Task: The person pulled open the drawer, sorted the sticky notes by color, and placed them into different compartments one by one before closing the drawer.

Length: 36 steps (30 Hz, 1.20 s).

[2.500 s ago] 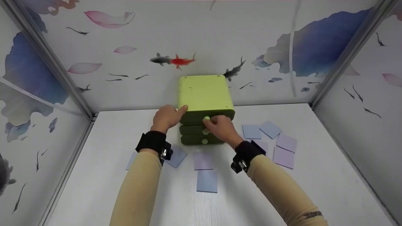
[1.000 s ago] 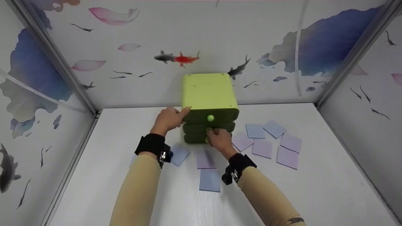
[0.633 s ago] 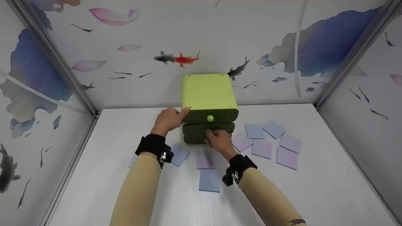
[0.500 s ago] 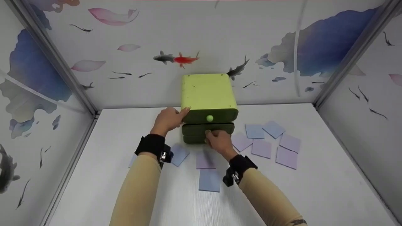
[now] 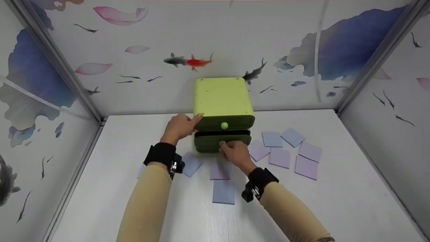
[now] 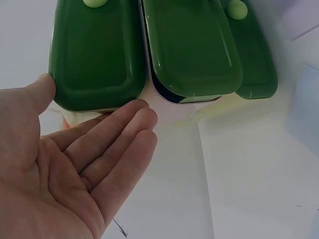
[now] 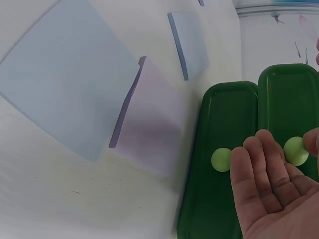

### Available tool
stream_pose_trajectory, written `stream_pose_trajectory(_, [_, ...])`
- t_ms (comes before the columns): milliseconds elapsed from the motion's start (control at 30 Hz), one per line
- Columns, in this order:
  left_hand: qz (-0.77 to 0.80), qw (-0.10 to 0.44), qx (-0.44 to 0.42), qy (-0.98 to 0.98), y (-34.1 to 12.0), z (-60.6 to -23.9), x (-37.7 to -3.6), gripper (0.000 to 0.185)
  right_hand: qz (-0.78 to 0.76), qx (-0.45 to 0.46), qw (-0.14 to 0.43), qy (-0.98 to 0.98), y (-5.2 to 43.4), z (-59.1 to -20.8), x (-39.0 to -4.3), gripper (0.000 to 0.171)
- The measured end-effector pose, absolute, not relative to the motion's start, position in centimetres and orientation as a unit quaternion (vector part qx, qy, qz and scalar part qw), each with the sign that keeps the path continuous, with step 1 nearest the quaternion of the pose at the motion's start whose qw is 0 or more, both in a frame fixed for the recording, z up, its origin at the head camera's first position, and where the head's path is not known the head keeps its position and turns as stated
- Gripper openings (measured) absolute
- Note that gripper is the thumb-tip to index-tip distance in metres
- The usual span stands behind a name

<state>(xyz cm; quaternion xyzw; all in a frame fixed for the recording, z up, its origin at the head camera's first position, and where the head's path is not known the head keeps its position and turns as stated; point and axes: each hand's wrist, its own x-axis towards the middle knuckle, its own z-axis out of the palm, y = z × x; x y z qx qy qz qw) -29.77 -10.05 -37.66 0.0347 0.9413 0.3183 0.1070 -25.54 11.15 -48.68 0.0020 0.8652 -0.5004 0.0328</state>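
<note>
The right hand [image 5: 235,153] pinches the pale green knob [image 7: 297,151] of the middle drawer [image 5: 221,138] between thumb and fingers, and that drawer stands a little way out of the green drawer box [image 5: 221,101]. The left hand [image 5: 179,126] lies with straight fingers against the box's left side, the thumb by the top front corner, holding nothing. The box sits at the far middle of the white table [image 5: 336,201], close to the back wall. The top drawer's knob [image 5: 224,125] shows above the right hand. Blue and lilac paper squares [image 5: 289,149] lie flat to the right of the box, and more of them [image 5: 221,191] lie near the wrists. The walls [image 5: 134,33] are printed with fish, petals and blue leaves.
</note>
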Motion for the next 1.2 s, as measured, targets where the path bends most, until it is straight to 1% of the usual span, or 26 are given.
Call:
stream_pose_trajectory(133, [0.32,0.104,0.036,0.941,-10.1,-37.6,-29.7,0.07,-0.502,-0.005,0.042,0.864,11.3,-48.5,-25.2,0.046])
stream_pose_trajectory(333, [0.325,0.105,0.036,0.939,-10.1,-37.4,-29.6,0.071,-0.487,-0.018,0.033,0.872,11.5,-48.4,-24.4,0.05])
stream_pose_trajectory(600, [0.327,0.108,0.038,0.938,-10.2,-37.3,-29.6,0.072,-0.473,-0.001,0.038,0.88,11.3,-48.4,-23.4,0.046])
stream_pose_trajectory(967, [0.356,0.125,0.039,0.925,-10.4,-37.3,-29.5,0.07,-0.474,-0.007,0.03,0.88,11.2,-48.4,-22.6,0.048])
stream_pose_trajectory(1200, [0.352,0.12,0.056,0.926,-10.7,-37.8,-29.5,0.059,-0.477,-0.01,0.037,0.878,11.2,-48.6,-22.3,0.049])
